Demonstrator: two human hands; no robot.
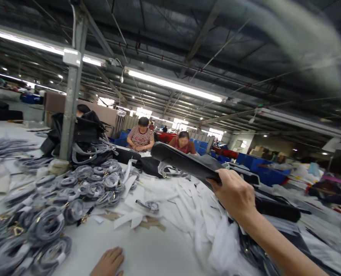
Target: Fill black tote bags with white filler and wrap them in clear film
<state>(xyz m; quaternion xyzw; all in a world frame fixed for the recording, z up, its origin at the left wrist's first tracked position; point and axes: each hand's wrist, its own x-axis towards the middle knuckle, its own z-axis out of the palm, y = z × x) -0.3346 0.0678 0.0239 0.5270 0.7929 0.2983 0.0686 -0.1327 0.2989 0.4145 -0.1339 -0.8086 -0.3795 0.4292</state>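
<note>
My right hand [233, 191] is raised over the table and grips the near end of a flat black bag [184, 161], its thumb and fingers closed around the edge. The bag tilts away from me, its far end higher. My left hand [108, 262] lies on the white tabletop [135, 253] at the bottom of the view, holding nothing. Its fingers are stretched out, with part of the hand cut off by the frame. Left of it are many coiled grey straps [48, 222] with gold-coloured metal clips. One smaller coil [151, 207] lies apart, on white strips.
White strips and thin plastic wrapping [199, 214] cover the table's middle. Black bags [86, 130] are piled around a metal post [72, 88]. More black pieces [276, 209] lie at right. Two people [140, 136] sit across the table.
</note>
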